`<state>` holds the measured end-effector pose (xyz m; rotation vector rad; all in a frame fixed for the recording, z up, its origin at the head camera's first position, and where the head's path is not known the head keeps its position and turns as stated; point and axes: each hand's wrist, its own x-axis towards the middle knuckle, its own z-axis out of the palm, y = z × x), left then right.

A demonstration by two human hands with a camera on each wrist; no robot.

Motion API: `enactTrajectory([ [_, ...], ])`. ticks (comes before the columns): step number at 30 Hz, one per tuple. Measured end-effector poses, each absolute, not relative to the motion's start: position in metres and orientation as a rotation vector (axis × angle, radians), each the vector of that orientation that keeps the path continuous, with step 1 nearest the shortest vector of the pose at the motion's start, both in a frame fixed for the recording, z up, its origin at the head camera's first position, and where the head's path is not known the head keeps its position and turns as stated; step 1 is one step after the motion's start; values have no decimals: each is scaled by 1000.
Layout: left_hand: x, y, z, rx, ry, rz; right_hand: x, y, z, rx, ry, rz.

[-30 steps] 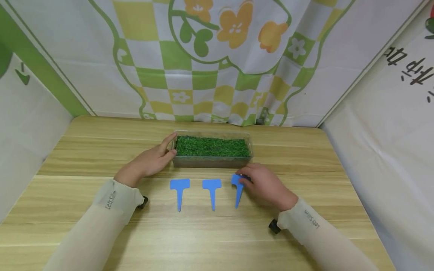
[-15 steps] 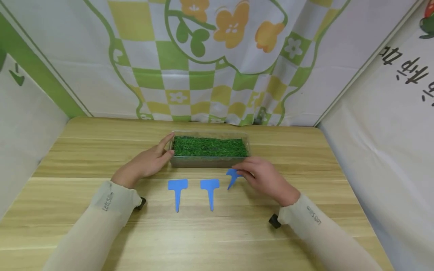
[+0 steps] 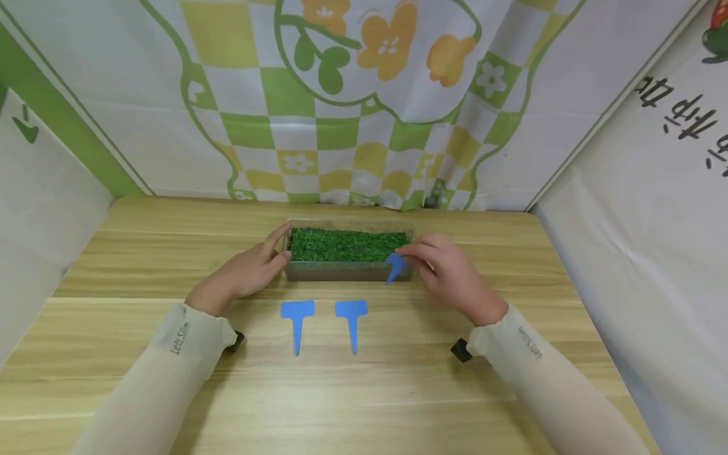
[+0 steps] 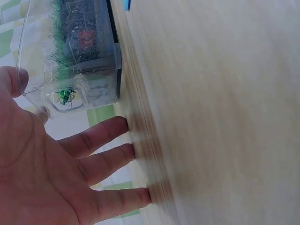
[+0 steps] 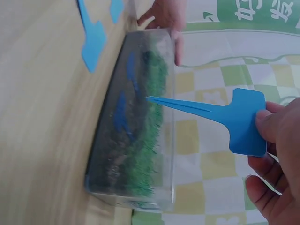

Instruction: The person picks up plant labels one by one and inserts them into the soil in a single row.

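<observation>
A clear plastic tray (image 3: pixel 341 271) filled with green grass (image 3: pixel 347 244) stands mid-table. My left hand (image 3: pixel 250 272) rests against its left end with straight fingers, the thumb on the rim; the left wrist view shows the fingers (image 4: pixel 101 136) flat on the wood beside the tray (image 4: pixel 79 61). My right hand (image 3: pixel 449 275) pinches a blue T-shaped label (image 3: pixel 394 264) by its head, in the air at the tray's right front. In the right wrist view the label (image 5: pixel 234 117) points its tip at the grass (image 5: pixel 150 154). Two more blue labels (image 3: pixel 297 316) (image 3: pixel 351 315) lie flat in front of the tray.
The wooden table (image 3: pixel 364 392) is closed in by cloth walls: a checked green and yellow one (image 3: pixel 341 126) behind, plain white ones (image 3: pixel 637 253) at the sides. Bare wood stretches in front of the labels and to both sides of the tray.
My right hand lifted the rightmost label off the table and carried it up and away to the tray's right front. My left hand stayed on the tray's end.
</observation>
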<state>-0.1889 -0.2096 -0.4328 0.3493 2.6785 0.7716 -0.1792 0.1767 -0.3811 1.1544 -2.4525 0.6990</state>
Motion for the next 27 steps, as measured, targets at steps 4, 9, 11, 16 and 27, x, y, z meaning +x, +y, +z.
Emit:
enactTrajectory([
  [4, -189, -210, -431, 349, 2677, 776, -187, 176, -374, 1113, -2393, 723],
  [9, -190, -210, -433, 342, 2678, 778, -198, 176, -372, 1046, -2363, 801],
  [11, -189, -210, -433, 340, 2678, 778, -203, 177, -373, 1017, -2362, 820],
  [16, -189, -209, -432, 339, 2678, 777, -213, 181, -375, 982, -2365, 776],
  [27, -188, -209, -433, 330, 2676, 791, -231, 176, -384, 976, -2429, 660],
])
